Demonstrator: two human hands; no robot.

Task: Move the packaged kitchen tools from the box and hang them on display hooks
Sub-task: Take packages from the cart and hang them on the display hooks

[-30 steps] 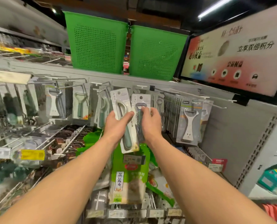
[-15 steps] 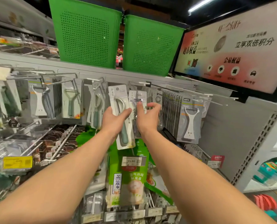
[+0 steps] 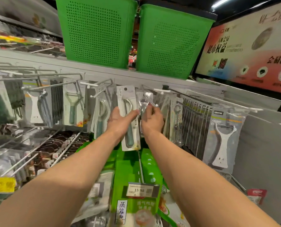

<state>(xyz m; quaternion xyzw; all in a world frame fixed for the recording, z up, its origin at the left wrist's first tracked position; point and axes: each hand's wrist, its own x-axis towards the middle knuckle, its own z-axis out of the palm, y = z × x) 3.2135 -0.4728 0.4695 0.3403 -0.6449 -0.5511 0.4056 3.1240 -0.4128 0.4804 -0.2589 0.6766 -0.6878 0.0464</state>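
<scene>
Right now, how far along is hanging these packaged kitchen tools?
Done: rows of carded tools hang on metal hooks, like the white-handled peeler pack. In hand: the left hand grips a white-carded, green-handled peeler; the right hand pinches a clear plastic packet. Left: hanging the green-handled peeler; the box is out of view.

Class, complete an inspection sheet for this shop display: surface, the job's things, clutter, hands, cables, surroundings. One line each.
Surface: grey display wall fitted with wire display hooks.
Job's things: green-handled peeler pack is off the hooks; clear tool pack is near a hook tip; the box is not in view.
Clutter: white peeler pack hanging at right; price tag below.
Hands: left hand holds the green-handled peeler pack; right hand pinches the clear tool pack.
Cables: nothing seen.
Surroundings: green baskets on top; advertising sign at right.
</scene>
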